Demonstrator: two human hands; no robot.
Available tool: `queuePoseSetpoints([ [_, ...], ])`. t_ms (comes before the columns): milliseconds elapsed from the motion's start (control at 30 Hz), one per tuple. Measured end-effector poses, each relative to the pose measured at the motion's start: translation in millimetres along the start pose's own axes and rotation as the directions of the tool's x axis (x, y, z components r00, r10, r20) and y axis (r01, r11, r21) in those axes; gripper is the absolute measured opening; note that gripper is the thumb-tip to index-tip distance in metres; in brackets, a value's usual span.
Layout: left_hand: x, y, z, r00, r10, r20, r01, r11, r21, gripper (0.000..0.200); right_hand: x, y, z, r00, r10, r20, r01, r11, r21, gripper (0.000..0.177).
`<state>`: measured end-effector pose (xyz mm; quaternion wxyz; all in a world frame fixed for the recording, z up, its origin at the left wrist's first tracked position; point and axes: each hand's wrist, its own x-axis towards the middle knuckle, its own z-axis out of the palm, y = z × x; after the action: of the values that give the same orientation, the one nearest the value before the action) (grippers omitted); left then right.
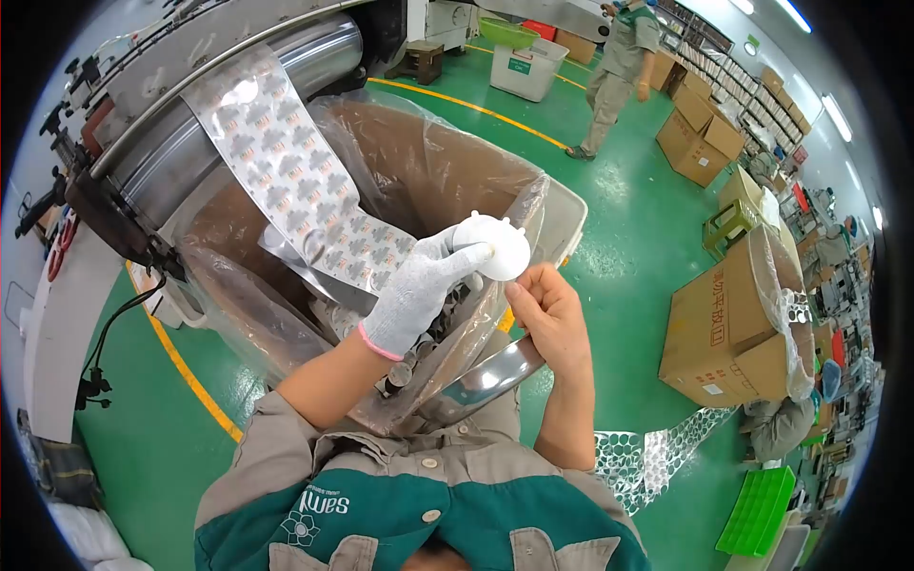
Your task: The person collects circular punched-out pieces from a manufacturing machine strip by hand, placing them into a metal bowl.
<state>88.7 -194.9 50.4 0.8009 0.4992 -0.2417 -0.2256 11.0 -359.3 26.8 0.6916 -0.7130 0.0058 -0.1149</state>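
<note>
My left hand (419,290), in a white knitted glove with a pink cuff, grips a round white lid-like piece (499,246) with small tabs on its edge. Bare, my right hand (550,319) touches or nearly touches the lower right edge of that piece; its thumb and index finger are close together, and whether they hold anything is hidden. A printed foil strip (286,162) hangs from a metal roller (319,55) into a plastic-lined box (428,152) below my hands. Under my right wrist lies a shiny curved metal piece (486,381).
A large carton (719,328) stands at the right, near punched foil webbing (657,457) on the green floor. A green crate (757,511) sits at lower right. Another person (619,71) stands at the back, near cartons and a white bin (526,71).
</note>
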Motion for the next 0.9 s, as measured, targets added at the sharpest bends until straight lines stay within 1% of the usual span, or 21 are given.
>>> queuePoseSetpoints([
  [67, 0.0, 0.8, 1.8, 1.0, -0.016, -0.006, 0.016, 0.999, 0.03, 0.032, -5.4, -3.6, 0.0, 1.0, 0.009, 0.009, -0.008, 0.999, -0.036, 0.013],
  [133, 3.7, -4.2, 5.5, 0.993, 0.107, -0.048, -0.102, 0.991, 0.082, 0.033, -10.9, -7.4, 0.8, 0.998, -0.058, 0.031, 0.06, 0.996, -0.068, 0.011],
  [167, -0.8, -0.1, 1.5, 0.999, 0.026, -0.047, -0.019, 0.991, 0.134, 0.031, -11.7, -6.5, 1.2, 0.996, -0.085, 0.031, 0.087, 0.994, -0.067, 0.01],
  [200, -1.9, 1.6, 3.2, 0.999, 0.027, -0.043, -0.021, 0.99, 0.138, 0.031, -11.6, -8.4, 3.3, 0.996, -0.089, 0.027, 0.091, 0.994, -0.065, 0.01],
  [267, -3.2, 0.8, 8.9, 0.986, 0.143, -0.09, -0.108, 0.942, 0.317, 0.028, -12.1, -13.4, 8.5, 0.99, -0.135, -0.031, 0.132, 0.987, -0.088, 0.016],
  [300, -2.4, -4.0, 13.1, 0.961, 0.263, -0.087, -0.213, 0.904, 0.371, 0.028, -11.3, -12.8, 8.3, 0.992, -0.123, -0.024, 0.121, 0.989, -0.079, 0.031],
  [333, -2.9, -4.4, 14.7, 0.962, 0.26, -0.077, -0.215, 0.904, 0.37, 0.028, -14.1, -16.0, 9.7, 0.992, -0.126, -0.034, 0.123, 0.989, -0.08, 0.031],
  [367, -3.6, -2.4, 16.5, 0.875, 0.479, 0.063, -0.407, 0.661, 0.63, 0.03, -17.8, -22.0, 12.4, 0.996, -0.089, -0.009, 0.089, 0.995, -0.037, 0.038],
  [400, -4.7, 0.8, 18.7, 0.742, 0.618, 0.26, -0.534, 0.311, 0.786, 0.032, -20.0, -25.3, 13.2, 0.998, -0.053, 0.018, 0.053, 0.999, 0.006, 0.045],
  [433, -6.3, 5.0, 21.2, 0.708, 0.595, 0.38, -0.582, 0.186, 0.792, 0.042, -18.5, -17.8, 10.9, 0.993, -0.103, 0.063, 0.103, 0.995, 0.007, 0.053],
  [467, -7.6, 5.5, 21.6, 0.708, 0.591, 0.387, -0.587, 0.186, 0.788, 0.042, -19.3, -18.2, 13.3, 0.993, -0.104, 0.055, 0.104, 0.995, 0.008, 0.053],
  [533, -11.5, 4.1, 22.4, 0.72, 0.503, 0.478, -0.563, 0.021, 0.826, 0.05, -20.5, -19.3, 20.2, 0.987, -0.162, -0.005, 0.16, 0.971, 0.178, 0.051],
  [567, -14.3, 1.7, 23.1, 0.703, 0.521, 0.484, -0.555, -0.022, 0.831, 0.052, -19.9, -16.4, 18.7, 0.986, -0.158, -0.052, 0.163, 0.976, 0.141, 0.04],
  [600, -15.7, 0.9, 23.4, 0.703, 0.518, 0.487, -0.56, -0.019, 0.829, 0.052, -20.3, -18.6, 15.1, 0.986, -0.155, -0.058, 0.162, 0.977, 0.141, 0.04],
  [667, -18.6, 0.7, 24.4, 0.741, 0.475, 0.474, -0.531, -0.016, 0.847, 0.053, -21.1, -24.9, 5.7, 0.999, -0.033, -0.025, 0.035, 0.997, 0.073, 0.028],
  [700, -21.0, 3.2, 26.3, 0.758, 0.456, 0.468, -0.529, 0.009, 0.849, 0.054, -20.4, -24.7, 4.1, 0.998, -0.048, -0.047, 0.05, 0.998, 0.044, 0.021],
  [733, -23.2, 8.8, 28.7, 0.758, 0.454, 0.469, -0.531, 0.012, 0.847, 0.054, -19.5, -24.7, 0.9, 0.998, -0.046, -0.051, 0.048, 0.998, 0.043, 0.021],
  [800, -27.3, 18.8, 30.3, 0.782, 0.421, 0.46, -0.533, 0.068, 0.843, 0.053, -17.9, -22.9, -6.0, 0.997, 0.075, -0.034, -0.072, 0.993, 0.098, 0.025],
  [833, -24.6, 20.8, 25.9, 0.796, 0.404, 0.451, -0.555, 0.188, 0.81, 0.051, -15.1, -16.5, -7.7, 0.999, 0.029, -0.02, -0.026, 0.988, 0.155, 0.024],
  [867, -24.6, 20.0, 24.9, 0.796, 0.395, 0.457, -0.558, 0.19, 0.808, 0.051, -14.2, -16.1, -9.1, 0.999, 0.032, -0.029, -0.027, 0.987, 0.161, 0.024],
  [900, -24.8, 19.1, 23.8, 0.794, 0.487, 0.365, -0.52, 0.233, 0.821, 0.051, -13.5, -15.6, -10.6, 0.999, 0.028, 0.017, -0.03, 0.981, 0.189, 0.024],
])
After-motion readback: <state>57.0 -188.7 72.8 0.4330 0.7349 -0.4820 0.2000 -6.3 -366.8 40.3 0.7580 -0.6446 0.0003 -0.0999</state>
